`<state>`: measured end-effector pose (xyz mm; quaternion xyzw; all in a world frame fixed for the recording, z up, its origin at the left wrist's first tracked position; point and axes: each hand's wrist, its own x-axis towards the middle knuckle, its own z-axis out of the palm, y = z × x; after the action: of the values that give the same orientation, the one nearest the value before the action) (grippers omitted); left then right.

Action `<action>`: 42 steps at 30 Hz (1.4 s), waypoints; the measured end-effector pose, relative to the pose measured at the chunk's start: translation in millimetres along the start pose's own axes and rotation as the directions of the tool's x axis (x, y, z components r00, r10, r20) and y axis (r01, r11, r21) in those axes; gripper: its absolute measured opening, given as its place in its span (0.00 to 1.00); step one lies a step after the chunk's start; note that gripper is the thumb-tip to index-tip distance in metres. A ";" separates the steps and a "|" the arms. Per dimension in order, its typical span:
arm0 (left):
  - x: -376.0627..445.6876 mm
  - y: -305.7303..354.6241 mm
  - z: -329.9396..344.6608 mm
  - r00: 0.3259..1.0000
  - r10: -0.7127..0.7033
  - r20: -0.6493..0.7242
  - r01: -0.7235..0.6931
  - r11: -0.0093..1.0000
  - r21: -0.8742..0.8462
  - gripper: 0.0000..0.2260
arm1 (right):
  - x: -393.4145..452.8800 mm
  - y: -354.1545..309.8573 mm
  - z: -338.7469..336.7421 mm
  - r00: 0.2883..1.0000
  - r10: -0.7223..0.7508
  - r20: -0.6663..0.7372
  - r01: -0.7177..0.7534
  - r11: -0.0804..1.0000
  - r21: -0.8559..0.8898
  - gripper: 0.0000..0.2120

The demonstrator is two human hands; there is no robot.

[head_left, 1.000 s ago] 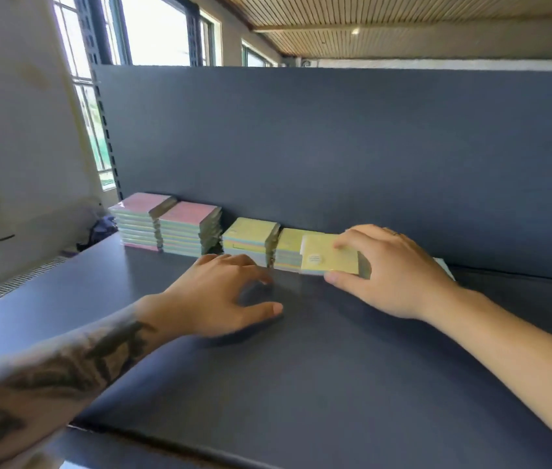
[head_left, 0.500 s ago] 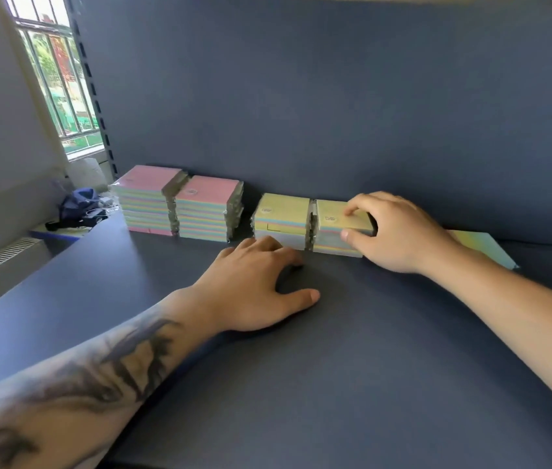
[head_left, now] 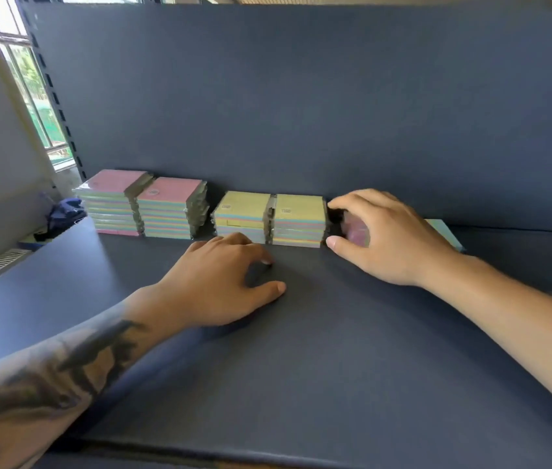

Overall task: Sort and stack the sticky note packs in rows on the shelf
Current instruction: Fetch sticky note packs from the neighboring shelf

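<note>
I am curling my right hand (head_left: 393, 238) around a pink-topped sticky note pack (head_left: 356, 231) just to the 3 o'clock side of the second yellow stack (head_left: 298, 220), thumb at its front edge and fingertips over its back; it is blurred and mostly hidden, so I cannot tell whether it is lying flat on the shelf (head_left: 301, 384). My left hand (head_left: 220, 286) is resting loosely spread on the shelf, holding nothing, just at 6 o'clock from the first yellow stack (head_left: 242, 214). I am judging the pack light and stiff as a block, with slick wrapping, so pinching opposite edges suits it best. The two pink stacks (head_left: 142, 203) are standing further toward 9 o'clock. The row's long axis is running 9 to 3 along the back panel (head_left: 301, 96), broad faces pointing up.
</note>
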<state>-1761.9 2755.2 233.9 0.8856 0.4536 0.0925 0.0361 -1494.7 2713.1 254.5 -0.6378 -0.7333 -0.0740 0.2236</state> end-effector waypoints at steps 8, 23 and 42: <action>13.1 120.6 4.6 0.999 0.002 -0.050 -0.006 0.997 -0.081 0.32 | -85.0 79.4 -60.2 0.993 -0.027 0.115 0.025 1.000 0.015 0.16; 64.1 314.1 39.6 0.964 0.260 0.047 -0.247 0.951 -0.187 0.21 | -183.4 224.6 -115.7 0.998 0.049 0.033 -0.056 0.965 0.257 0.17; 72.1 307.6 62.6 0.924 0.283 -0.259 -0.370 0.833 -0.411 0.10 | -194.4 211.9 -112.8 0.986 -0.008 0.165 -0.060 0.914 0.402 0.10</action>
<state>-1463.3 2634.7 227.5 0.9044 0.2622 0.2831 0.1820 -1246.3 2530.6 235.2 -0.5912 -0.7400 0.1350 0.2910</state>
